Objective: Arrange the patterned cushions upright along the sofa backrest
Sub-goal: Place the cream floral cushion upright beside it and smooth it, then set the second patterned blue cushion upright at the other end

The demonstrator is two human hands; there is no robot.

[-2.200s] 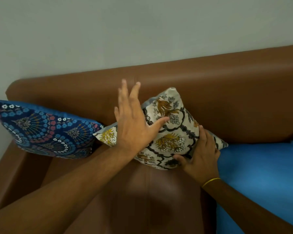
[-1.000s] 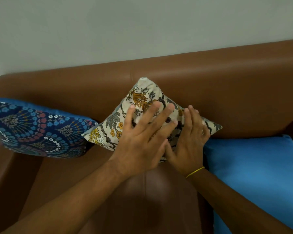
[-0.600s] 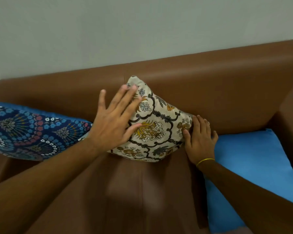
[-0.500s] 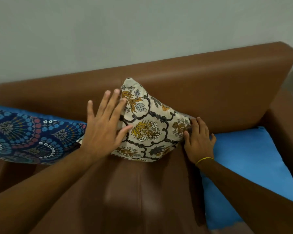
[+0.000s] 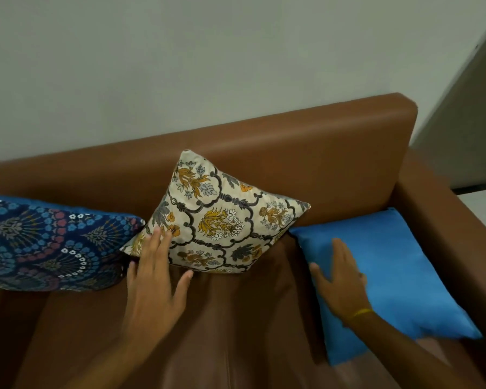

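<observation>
Both hands are open with nothing gripped. My left hand (image 5: 155, 279) is spread flat, palm down, fingers fanned; its fingertips (image 5: 159, 234) touch the lower left corner of the cream floral cushion (image 5: 222, 217), while the thumb points right along that cushion's bottom edge. My right hand (image 5: 338, 284) lies flat with fingers extended on the near left part of the plain blue cushion (image 5: 390, 265), and a thin yellow band (image 5: 361, 312) circles that wrist. Both forearms reach in from the bottom of the view.

Going by size, the brown sofa (image 5: 236, 332) fills most of what I see, its backrest (image 5: 306, 147) running across the view under a pale wall (image 5: 180, 57), with an armrest (image 5: 443, 220) at the right end. At the left, the dark blue patterned cushion (image 5: 45, 245) leans against the backrest, tilted, and is cut off by the frame edge. Its right corner sits just beside the floral cushion's left corner; I cannot tell whether they touch. The plain blue cushion lies flat on the seat between the floral cushion and the armrest, its far corner close under the floral cushion's right point. The floral cushion stands in the middle against the backrest, turned on one corner like a diamond, its top point reaching up the backrest.

I can read no writing, brand or label anywhere on the cushions or sofa.
</observation>
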